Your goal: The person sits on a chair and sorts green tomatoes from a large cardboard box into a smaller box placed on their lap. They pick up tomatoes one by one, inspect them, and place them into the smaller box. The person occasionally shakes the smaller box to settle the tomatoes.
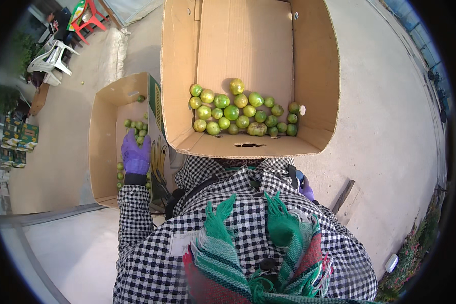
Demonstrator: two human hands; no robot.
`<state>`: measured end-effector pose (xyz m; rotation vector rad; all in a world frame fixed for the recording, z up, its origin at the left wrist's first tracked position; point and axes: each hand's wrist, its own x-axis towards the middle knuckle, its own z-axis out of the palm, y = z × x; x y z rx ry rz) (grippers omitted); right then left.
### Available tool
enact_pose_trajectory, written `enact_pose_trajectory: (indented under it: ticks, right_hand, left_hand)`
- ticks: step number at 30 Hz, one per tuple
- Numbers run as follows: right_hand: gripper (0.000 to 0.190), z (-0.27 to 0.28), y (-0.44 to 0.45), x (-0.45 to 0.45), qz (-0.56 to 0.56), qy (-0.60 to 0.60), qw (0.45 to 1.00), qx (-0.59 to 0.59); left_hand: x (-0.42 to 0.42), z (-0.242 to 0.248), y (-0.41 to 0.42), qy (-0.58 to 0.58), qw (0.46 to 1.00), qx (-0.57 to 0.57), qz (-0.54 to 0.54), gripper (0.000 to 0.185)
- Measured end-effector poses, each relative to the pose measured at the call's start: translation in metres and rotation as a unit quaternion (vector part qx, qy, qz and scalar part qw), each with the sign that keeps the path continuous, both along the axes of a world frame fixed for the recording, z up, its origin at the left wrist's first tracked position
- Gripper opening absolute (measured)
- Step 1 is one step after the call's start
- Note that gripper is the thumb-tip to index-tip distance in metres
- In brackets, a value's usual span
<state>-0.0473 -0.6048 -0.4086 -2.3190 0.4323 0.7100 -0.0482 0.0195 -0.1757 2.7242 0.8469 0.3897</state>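
My left hand (136, 151), in a purple glove, reaches into the cardboard box (103, 110) on the left and lies against the small round green fruits (135, 125) inside it; its fingertips are partly hidden among them. A larger open cardboard box (228, 151) stands in front of my body. Several green and yellowish fruits (231, 113) lie gathered at its near end, one of them misshapen and blemished (257, 129). My right hand (307, 190), also gloved in purple, is down at my right side, mostly hidden by my checked clothing, beside something blue.
A wooden piece (343, 196) lies on the concrete at the right. White (45, 62) and red plastic chairs (89, 21) stand at the upper left, with a person (52, 23) near them. Printed cartons (19, 138) are stacked at the far left. Plants (406, 254) grow at the lower right.
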Motion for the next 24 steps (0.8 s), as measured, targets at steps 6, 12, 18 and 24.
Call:
enact_pose_trajectory:
  ticks: [6, 12, 18, 24]
  right_hand:
    - [0.112, -0.122, -0.030, -0.002, -0.125, 0.108, 0.986, -0.010]
    - [0.113, -0.104, -0.034, -0.018, -0.199, 0.104, 0.974, -0.035]
    - [0.082, 0.026, 0.004, 0.000, -0.348, 0.052, 0.932, 0.085]
    - [0.082, 0.048, 0.014, 0.018, -0.310, 0.036, 0.942, 0.119]
  left_hand:
    - [0.042, -0.040, -0.008, -0.144, 0.946, -0.261, -0.125, 0.045]
    - [0.176, -0.036, 0.006, -0.294, 0.484, -0.817, -0.107, 0.045]
    - [0.206, 0.115, -0.028, -0.234, 0.417, -0.839, -0.260, 0.050]
    - [0.209, 0.154, -0.073, -0.100, 0.768, -0.580, -0.254, 0.057]
